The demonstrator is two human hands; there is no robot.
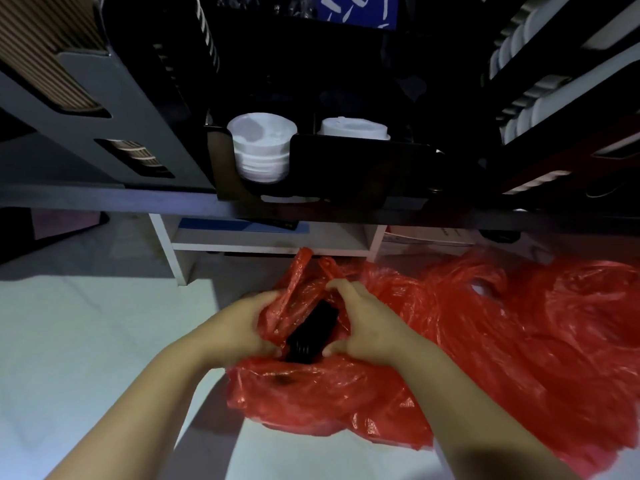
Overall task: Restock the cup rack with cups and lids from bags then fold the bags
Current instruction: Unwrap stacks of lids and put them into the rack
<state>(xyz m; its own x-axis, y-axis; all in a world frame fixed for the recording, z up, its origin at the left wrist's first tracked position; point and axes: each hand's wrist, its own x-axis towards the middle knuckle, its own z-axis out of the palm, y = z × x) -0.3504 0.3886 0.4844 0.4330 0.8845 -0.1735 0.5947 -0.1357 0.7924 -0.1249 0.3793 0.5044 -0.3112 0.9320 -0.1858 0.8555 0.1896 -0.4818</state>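
A stack of black lids lay inside the mouth of a red bag on the floor, its ribbed end towards the person. The left grip and the right grip were each clenched on the bag's plastic on either side of the stack, apparently pulling the mouth apart so the lids could be lifted out cleanly. Both thumbs sat close to the stack's near end, though whether they touched it could not be told. More red plastic, seemingly a second bag, was spread just to the right. Above, on the worktop, the black rack held white lids in its front slots, probably where these black ones belonged.
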